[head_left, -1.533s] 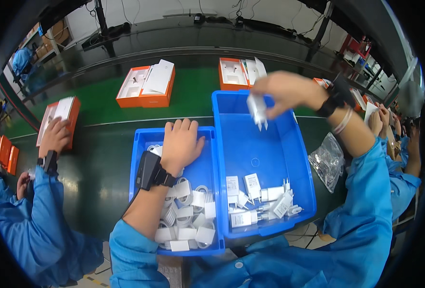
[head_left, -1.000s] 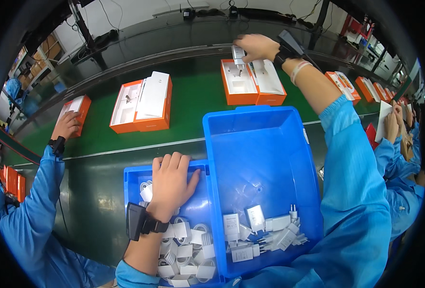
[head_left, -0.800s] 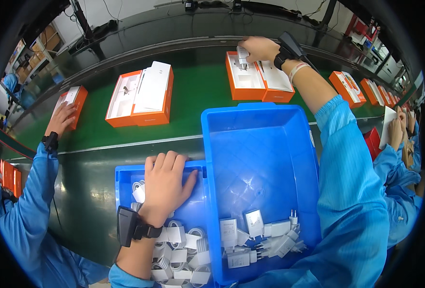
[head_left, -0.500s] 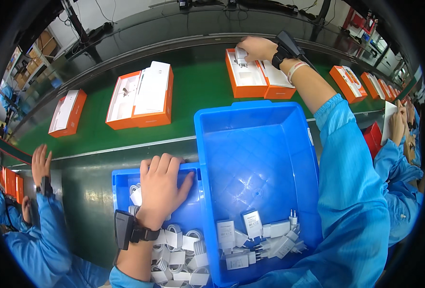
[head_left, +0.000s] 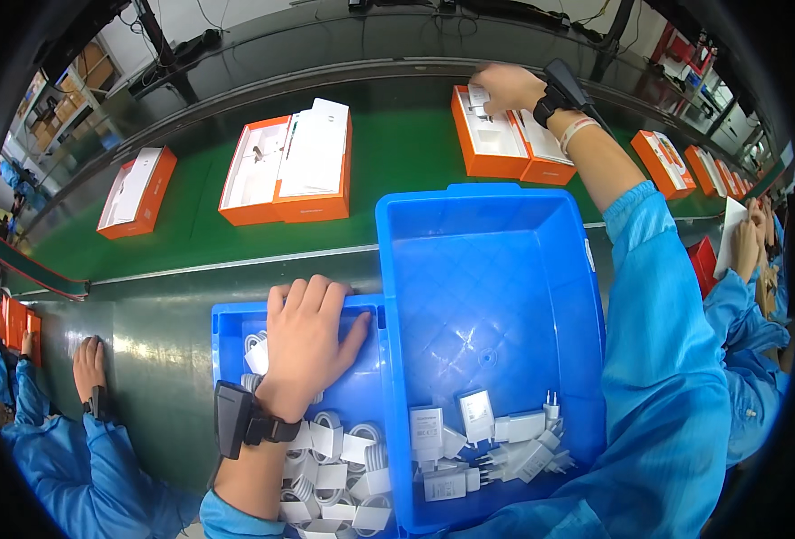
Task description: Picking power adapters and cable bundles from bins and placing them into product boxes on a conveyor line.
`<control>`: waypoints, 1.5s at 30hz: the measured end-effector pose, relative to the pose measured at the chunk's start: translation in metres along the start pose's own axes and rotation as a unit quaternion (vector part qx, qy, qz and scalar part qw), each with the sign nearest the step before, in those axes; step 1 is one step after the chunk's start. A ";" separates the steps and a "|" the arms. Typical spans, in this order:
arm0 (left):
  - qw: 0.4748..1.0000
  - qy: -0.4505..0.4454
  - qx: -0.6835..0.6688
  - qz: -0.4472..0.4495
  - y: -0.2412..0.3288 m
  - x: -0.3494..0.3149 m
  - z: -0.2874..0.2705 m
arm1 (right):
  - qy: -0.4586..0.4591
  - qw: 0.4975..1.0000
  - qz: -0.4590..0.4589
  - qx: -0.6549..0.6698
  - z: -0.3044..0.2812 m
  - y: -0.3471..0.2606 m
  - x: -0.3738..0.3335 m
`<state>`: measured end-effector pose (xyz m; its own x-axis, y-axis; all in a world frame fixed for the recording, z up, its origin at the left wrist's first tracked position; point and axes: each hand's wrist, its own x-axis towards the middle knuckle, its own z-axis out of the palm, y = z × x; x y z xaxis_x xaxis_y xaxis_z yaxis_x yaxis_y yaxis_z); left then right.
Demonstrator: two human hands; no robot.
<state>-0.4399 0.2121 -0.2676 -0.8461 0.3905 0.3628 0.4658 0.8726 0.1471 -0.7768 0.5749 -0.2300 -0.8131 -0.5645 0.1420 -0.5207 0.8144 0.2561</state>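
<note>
At the far right of centre, my right hand (head_left: 510, 88) is closed on a white charger (head_left: 478, 96) inside an orange-sided box (head_left: 494, 165). White inserts show in that box, and its second half sits against it on the right. My left hand (head_left: 307, 334) lies over the far rim of a small blue bin (head_left: 236, 310), fingers stretched out and thumb apart, holding nothing visible. Coiled white cables (head_left: 330, 476) with paper wraps fill the near part of this bin. Beside it stands a larger blue bin (head_left: 469, 296), with several white plug chargers (head_left: 477, 417) at its near end.
On the green belt (head_left: 204, 180) stand a wide open orange box (head_left: 252, 215), a smaller box (head_left: 150, 198) at left, and several boxes (head_left: 664, 165) at right. Co-workers' hands show at left (head_left: 89, 366) and right (head_left: 746, 242). A red box (head_left: 702, 262) lies at right.
The boxes on the belt appear shifted rightward in view, and my right hand with the charger has shifted with them. A co-worker's hand at left has lowered. My left hand stays on the rim.
</note>
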 end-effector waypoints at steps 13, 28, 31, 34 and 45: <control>1.000 0.019 -0.002 0.013 -0.003 -0.003 0.000 | -0.041 0.995 0.046 -0.082 0.007 -0.015 -0.022; 0.998 -0.012 -0.041 0.035 -0.034 -0.001 -0.003 | -0.128 0.870 -0.384 0.280 -0.159 -0.370 -0.188; 0.998 -0.009 -0.049 0.034 -0.035 0.000 0.000 | -0.154 0.873 -0.370 0.277 -0.170 -0.374 -0.190; 0.998 0.002 -0.048 0.039 -0.037 0.000 0.003 | -0.209 0.869 -0.354 0.274 -0.177 -0.375 -0.196; 0.998 -0.009 -0.053 0.039 -0.030 0.007 -0.003 | 0.012 0.889 -0.349 0.296 -0.167 -0.349 -0.198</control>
<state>-0.4596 0.1878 -0.2670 -0.8096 0.4625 0.3615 0.5551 0.8034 0.2153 -0.3902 0.3797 -0.1875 -0.2352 -0.9571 0.1692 -0.9480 0.1875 -0.2572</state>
